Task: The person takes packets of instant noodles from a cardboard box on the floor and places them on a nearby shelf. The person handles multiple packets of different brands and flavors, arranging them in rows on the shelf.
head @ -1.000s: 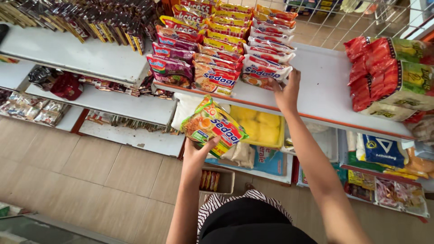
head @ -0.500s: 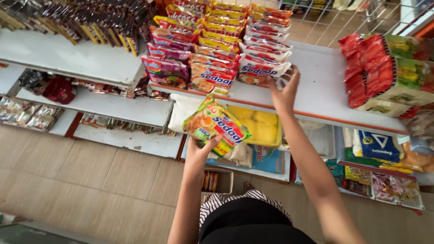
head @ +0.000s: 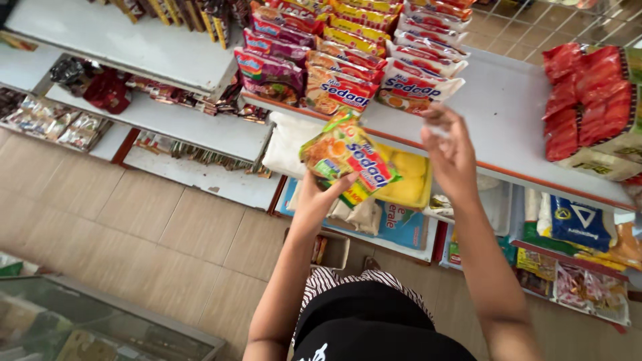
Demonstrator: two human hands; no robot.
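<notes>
While the left hand [head: 319, 200] grips a small stack of noodle packets [head: 348, 160] from below, fingers wrapped round the bottom edge, the bundle sits tilted in the air just in front of the white shelf [head: 508, 113]. They're crinkly yellow-orange packs with a red and blue band and some green. Right hand [head: 451, 150] hovers beside them, fingers loosely spread, holding nothing I can make out.
</notes>
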